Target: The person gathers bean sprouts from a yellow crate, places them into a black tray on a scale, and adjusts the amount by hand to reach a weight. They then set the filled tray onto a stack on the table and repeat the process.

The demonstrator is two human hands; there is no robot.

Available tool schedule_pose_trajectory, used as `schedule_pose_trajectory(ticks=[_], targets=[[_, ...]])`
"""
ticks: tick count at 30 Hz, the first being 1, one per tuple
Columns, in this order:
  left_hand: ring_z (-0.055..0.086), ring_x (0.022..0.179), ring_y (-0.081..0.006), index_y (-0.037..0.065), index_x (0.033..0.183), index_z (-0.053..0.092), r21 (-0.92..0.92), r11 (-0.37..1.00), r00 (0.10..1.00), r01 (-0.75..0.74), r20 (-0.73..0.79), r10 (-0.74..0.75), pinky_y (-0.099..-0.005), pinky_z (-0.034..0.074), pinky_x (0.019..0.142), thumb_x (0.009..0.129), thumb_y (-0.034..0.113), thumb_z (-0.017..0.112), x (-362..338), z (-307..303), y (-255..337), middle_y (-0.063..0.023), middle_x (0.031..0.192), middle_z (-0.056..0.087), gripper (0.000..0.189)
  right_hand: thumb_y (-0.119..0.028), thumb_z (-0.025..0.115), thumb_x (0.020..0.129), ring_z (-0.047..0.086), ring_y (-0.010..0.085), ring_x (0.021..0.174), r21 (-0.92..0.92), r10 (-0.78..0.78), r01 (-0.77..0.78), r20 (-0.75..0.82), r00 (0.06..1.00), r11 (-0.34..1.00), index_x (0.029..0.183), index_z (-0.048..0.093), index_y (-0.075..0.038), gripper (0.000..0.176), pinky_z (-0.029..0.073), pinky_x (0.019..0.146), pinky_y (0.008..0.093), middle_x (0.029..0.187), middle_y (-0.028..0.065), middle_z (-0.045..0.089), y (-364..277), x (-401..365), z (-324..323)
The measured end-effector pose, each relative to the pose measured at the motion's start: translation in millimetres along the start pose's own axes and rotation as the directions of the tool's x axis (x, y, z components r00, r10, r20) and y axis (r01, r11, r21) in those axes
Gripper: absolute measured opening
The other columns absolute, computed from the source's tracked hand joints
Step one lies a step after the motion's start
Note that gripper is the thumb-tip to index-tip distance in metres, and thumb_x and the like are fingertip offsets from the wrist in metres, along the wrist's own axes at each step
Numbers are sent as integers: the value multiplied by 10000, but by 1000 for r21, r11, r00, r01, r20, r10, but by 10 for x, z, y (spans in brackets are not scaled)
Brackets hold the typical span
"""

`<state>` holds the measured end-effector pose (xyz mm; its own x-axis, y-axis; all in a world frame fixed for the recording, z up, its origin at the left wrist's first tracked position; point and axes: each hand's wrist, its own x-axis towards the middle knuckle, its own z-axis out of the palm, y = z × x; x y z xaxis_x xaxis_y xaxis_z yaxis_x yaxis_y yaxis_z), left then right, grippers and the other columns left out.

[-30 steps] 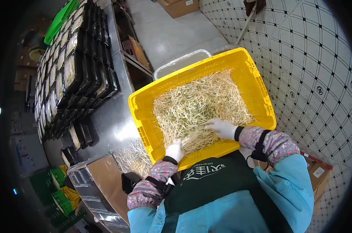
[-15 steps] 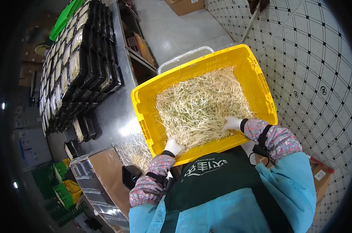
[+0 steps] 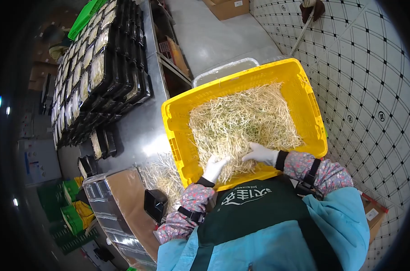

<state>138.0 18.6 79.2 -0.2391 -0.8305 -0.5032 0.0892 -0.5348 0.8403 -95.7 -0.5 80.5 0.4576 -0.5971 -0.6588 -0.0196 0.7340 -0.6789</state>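
A yellow plastic crate [image 3: 320, 131] stands in front of me with a thick layer of pale, slightly green bean sprouts [image 3: 241, 113] inside. My left hand [image 3: 215, 168], in a white glove, is at the crate's near left part, its thumb showing and its other fingers partly hidden by sprouts. To its right, my white-gloved right hand [image 3: 263, 154] points inward with its fingers partly sunk in the sprouts. Between the two hands a loose heap of sprouts is gathered and gripped from both sides.
Black trays [image 3: 103, 72] of sprouts are stacked on the metal table [image 3: 155, 131] at left. Loose sprouts [image 3: 166, 180], an empty black tray [image 3: 155, 204] and a cardboard box [image 3: 128, 198] of black trays lie beside the crate. A translucent tub [image 3: 227, 70] stands behind it.
Both hands have come closer together, my right hand moving left and my left hand slightly up and right. Sprouts are now bunched between them. The whole view has shifted slightly.
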Motion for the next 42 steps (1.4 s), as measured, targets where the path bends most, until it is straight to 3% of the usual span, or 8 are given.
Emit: schedule_pose_trajectory(ticks=[5,15,21,25,27,29,35,42], targets=[[602,868,-120,-9,1044,668,257,964,996,63,-73,-46,-279,478,784,873,186,717,324,-218,-121,-37,952,684,264,-103,734,783,581,207,1104,-55,-38,33,-100,994,998,1332,451,57,638,468,931,311,1247,153,581,-86,212,-278],[515,1218,-229,-75,1392,393,322,912,957,254,-222,-189,-315,378,1043,881,296,689,598,-168,-370,-151,1346,538,697,-243,708,828,606,295,1079,-207,-272,225,-234,933,952,1299,451,77,624,469,953,361,1216,224,594,867,809,-286],[533,1176,-198,69,1388,422,-474,880,991,33,-97,-89,-446,468,936,977,240,558,206,223,-16,-109,1321,534,465,-441,624,855,584,385,1136,-713,-427,280,-29,904,642,1405,400,-18,729,458,975,392,1236,287,578,-732,343,-34],[515,1233,-258,80,1543,77,-211,911,920,354,-96,-380,-452,483,947,909,263,675,261,258,11,-168,1486,384,891,-479,658,806,476,422,1267,-887,-358,206,50,933,414,1500,277,-121,868,407,1042,450,1436,285,407,-1032,828,-456],[397,1343,-318,35,1535,-33,289,935,978,205,-108,-181,-431,443,1010,793,267,788,216,-51,11,-236,1552,216,1131,-483,686,787,374,418,1349,-922,-433,99,-80,898,375,1511,259,-127,913,361,1080,473,1478,274,352,-1089,791,-653],[225,1436,-379,-21,1521,19,844,531,980,-81,-28,195,-409,356,1102,666,264,855,229,-328,-65,-315,1543,146,1230,-495,734,746,275,400,1411,-921,-523,76,-147,839,381,1515,249,-131,980,310,1111,492,1518,255,289,-1022,705,-741],[185,1438,-432,109,1544,99,984,74,983,-162,154,104,-571,310,1095,553,257,889,672,-52,344,-226,1588,80,1276,-415,899,557,205,489,1412,-996,-333,79,89,939,-45,1547,103,-161,1296,342,1076,547,1571,259,124,-597,462,-235],[456,1276,-426,99,1529,146,969,179,985,-171,173,1,-443,458,1010,590,200,855,1616,-71,649,-242,1519,280,1181,-300,932,501,435,403,1301,-983,-246,73,29,969,170,1551,82,-147,1359,467,986,443,1523,277,255,-880,1292,-815]])
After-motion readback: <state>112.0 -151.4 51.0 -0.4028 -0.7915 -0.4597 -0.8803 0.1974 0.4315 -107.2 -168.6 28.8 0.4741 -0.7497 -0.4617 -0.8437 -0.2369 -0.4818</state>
